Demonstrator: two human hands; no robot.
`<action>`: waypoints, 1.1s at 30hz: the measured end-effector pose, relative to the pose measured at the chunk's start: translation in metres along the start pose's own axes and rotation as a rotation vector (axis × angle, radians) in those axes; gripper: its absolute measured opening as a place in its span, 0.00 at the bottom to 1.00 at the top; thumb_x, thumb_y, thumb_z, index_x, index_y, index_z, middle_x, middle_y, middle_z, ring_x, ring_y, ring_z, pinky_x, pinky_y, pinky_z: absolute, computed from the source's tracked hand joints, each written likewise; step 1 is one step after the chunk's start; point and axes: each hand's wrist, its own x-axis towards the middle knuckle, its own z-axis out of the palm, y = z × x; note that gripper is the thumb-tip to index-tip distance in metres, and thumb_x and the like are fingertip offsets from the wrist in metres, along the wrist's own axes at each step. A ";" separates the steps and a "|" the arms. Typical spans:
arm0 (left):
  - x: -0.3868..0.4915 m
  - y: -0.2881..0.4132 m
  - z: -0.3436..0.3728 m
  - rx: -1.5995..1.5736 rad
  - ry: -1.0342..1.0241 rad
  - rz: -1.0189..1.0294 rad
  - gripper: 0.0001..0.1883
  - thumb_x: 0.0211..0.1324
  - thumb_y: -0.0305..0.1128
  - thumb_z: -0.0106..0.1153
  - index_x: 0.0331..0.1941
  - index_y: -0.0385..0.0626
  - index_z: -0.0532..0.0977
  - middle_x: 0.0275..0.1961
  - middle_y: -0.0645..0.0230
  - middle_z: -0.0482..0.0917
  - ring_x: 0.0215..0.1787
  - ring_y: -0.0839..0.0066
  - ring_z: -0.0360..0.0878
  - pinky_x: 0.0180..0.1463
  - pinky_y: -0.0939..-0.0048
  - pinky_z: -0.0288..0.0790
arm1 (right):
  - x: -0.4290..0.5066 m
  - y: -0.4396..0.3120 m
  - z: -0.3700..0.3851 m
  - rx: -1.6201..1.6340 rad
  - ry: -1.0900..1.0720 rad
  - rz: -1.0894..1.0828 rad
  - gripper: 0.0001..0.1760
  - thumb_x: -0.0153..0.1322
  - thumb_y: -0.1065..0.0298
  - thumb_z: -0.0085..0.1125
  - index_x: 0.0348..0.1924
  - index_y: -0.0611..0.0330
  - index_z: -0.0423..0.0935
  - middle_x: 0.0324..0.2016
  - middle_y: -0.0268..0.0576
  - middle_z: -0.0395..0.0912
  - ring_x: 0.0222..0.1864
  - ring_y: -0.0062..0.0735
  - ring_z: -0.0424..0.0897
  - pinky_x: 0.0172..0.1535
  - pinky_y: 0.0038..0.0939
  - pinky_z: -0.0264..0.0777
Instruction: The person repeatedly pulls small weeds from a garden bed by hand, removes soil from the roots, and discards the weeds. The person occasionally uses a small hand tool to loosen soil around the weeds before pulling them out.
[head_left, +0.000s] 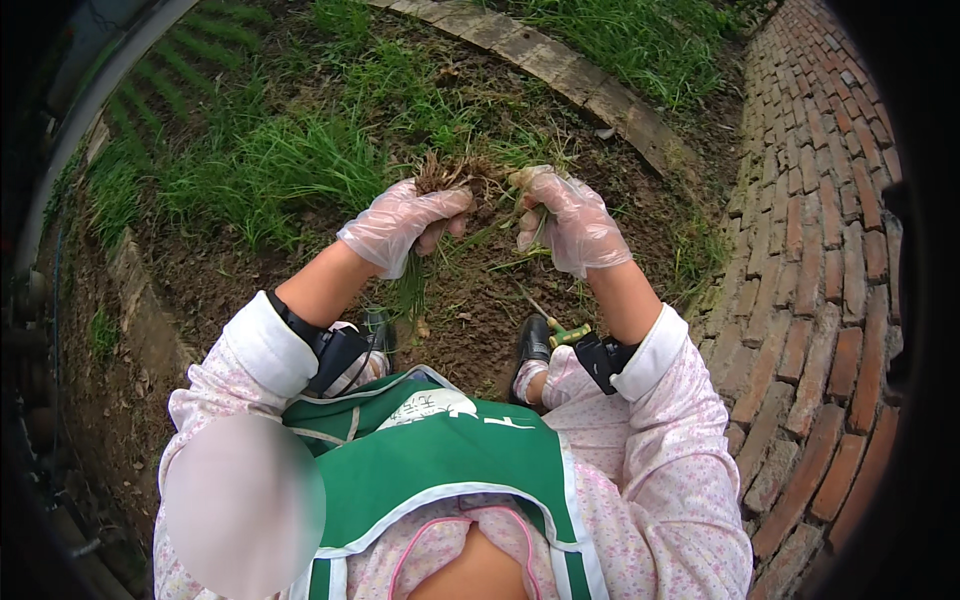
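Observation:
My left hand (412, 219), in a clear plastic glove, is closed around a tuft of grass (414, 283); its brown roots point up and the green blades hang below the palm. Level with it, my right hand (568, 217), gloved alike, has its fingers curled on some thin grass stems beside the root end. Between the two hands is a small gap with loose stems. A hand tool with a green and yellow handle (568, 335) and a thin metal shaft lies by my right shoe (533, 349), partly hidden by my wrist strap.
Bare soil (472, 345) lies between my feet. Thick green grass (285, 169) grows ahead and to the left. A curved row of paving slabs (551, 64) crosses the top. At right runs a brick path (814, 247), and a low edging slab (146, 300) stands at left.

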 end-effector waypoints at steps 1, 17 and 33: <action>-0.001 0.001 -0.007 -0.112 0.030 0.080 0.11 0.57 0.40 0.60 0.36 0.46 0.76 0.26 0.74 0.77 0.21 0.84 0.69 0.23 0.81 0.61 | 0.002 -0.006 -0.006 0.067 0.036 0.040 0.15 0.71 0.60 0.56 0.41 0.64 0.73 0.26 0.35 0.72 0.23 0.21 0.71 0.24 0.29 0.73; 0.003 -0.008 0.021 -0.071 -0.050 -0.022 0.15 0.59 0.42 0.58 0.42 0.43 0.77 0.23 0.73 0.74 0.18 0.81 0.68 0.23 0.77 0.66 | 0.000 -0.001 -0.001 0.252 -0.230 0.102 0.17 0.72 0.66 0.51 0.51 0.66 0.69 0.28 0.40 0.76 0.23 0.25 0.74 0.26 0.30 0.75; 0.005 0.002 0.015 0.075 0.023 -0.047 0.07 0.56 0.35 0.61 0.34 0.48 0.74 0.19 0.78 0.69 0.14 0.86 0.59 0.16 0.80 0.51 | -0.001 -0.018 -0.021 0.150 -0.179 0.019 0.15 0.73 0.63 0.51 0.49 0.62 0.71 0.26 0.33 0.72 0.20 0.17 0.69 0.25 0.28 0.75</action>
